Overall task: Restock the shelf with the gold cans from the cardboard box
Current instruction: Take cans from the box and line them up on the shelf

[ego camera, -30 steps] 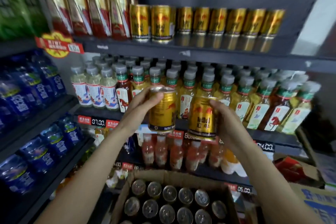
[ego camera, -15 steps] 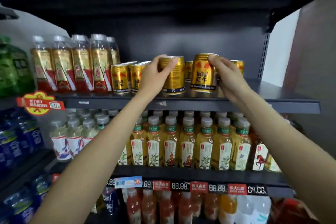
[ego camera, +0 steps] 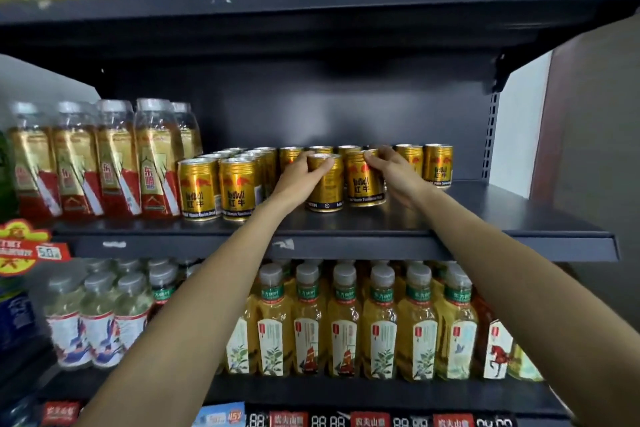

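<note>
dark metal shelf (ego camera: 485, 218), frame centre: rear gold cans partly hidden, count unclear. left hand (ego camera: 299, 177) grasped one gold aluminium can (ego camera: 325, 189); right hand (ego camera: 398, 173) grasped another gold can (ego camera: 363, 184).

Bare shelf board (ego camera: 502, 215) lies open to the right of the two front cans (ego camera: 346, 184), and along the front edge. Behind them a back row of cans (ego camera: 438, 165) blocks the way; to the left, packed cans (ego camera: 218, 189) and gold bottles (ego camera: 104, 163) fill the board. Overhead, the upper shelf (ego camera: 311, 10) leaves tall clearance.
</note>
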`<state>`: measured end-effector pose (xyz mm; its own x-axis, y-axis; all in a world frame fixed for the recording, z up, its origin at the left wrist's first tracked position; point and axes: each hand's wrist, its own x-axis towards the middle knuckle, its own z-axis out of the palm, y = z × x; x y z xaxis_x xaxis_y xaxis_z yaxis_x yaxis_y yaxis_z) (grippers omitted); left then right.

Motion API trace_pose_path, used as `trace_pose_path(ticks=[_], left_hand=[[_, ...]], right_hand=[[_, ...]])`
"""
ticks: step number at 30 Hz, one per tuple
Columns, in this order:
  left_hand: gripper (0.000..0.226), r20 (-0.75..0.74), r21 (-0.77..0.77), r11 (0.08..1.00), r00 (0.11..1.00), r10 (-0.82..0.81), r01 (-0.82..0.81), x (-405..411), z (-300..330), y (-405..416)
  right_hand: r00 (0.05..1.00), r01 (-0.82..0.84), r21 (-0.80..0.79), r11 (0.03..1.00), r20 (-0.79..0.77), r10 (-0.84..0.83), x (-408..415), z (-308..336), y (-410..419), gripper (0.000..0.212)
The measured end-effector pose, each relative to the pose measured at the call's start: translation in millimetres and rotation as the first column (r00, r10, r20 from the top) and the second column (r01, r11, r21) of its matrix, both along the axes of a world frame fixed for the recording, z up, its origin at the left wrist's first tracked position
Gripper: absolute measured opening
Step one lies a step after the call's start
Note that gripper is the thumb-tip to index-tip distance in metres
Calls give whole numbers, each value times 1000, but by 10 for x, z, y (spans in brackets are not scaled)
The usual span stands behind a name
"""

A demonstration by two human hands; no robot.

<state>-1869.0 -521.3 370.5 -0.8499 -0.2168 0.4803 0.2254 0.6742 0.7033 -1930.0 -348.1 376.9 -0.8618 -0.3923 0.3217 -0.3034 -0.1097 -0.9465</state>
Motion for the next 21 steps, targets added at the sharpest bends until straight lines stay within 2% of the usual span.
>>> trace_pose_path(ticks=[2, 4, 6, 8, 10, 12, 13, 15, 18, 21], left_hand=[[61, -24, -95, 995, 1000, 20, -22, -14, 19, -31], [65, -146, -355, 918, 981, 131, -175, -1, 39, -44], [72, -342, -584, 721, 918, 199, -373, 30, 64, 1], [77, -464, -688, 539, 866, 189, -486, 32, 105, 84], [81, -486, -755, 400, 853, 190, -519, -16, 141, 143], [81, -463, -811, 296, 863, 203, -505, -66, 180, 153], [79, -445, -834, 265, 874, 197, -484, -78, 203, 132], [73, -399, -869, 249, 903, 162, -428, -72, 250, 38], [66, -322, -893, 272, 931, 173, -359, -8, 315, -140], [59, -288, -881, 294, 913, 289, -371, -24, 255, -210]], right_hand=[[1000, -4, 35, 999, -14, 5, -80, -1, 7, 50], [997, 17, 102, 995, -82, -9, -147, 22, 20, 46], [979, 58, 235, 970, -203, -9, -179, 61, 61, 46], [931, 161, 417, 895, -364, 2, -183, 104, 115, 51], [834, 361, 527, 770, -551, -13, -171, 111, 127, 54], [707, 560, 533, 635, -706, -31, -157, 94, 78, 64], [662, 615, 521, 592, -749, -30, -154, 92, 43, 67], [625, 643, 506, 574, -781, -12, -165, 122, 8, 62], [657, 599, 544, 588, -754, 29, -176, 199, 19, 53], [669, 586, 542, 603, -743, 18, -179, 198, -41, 52]])
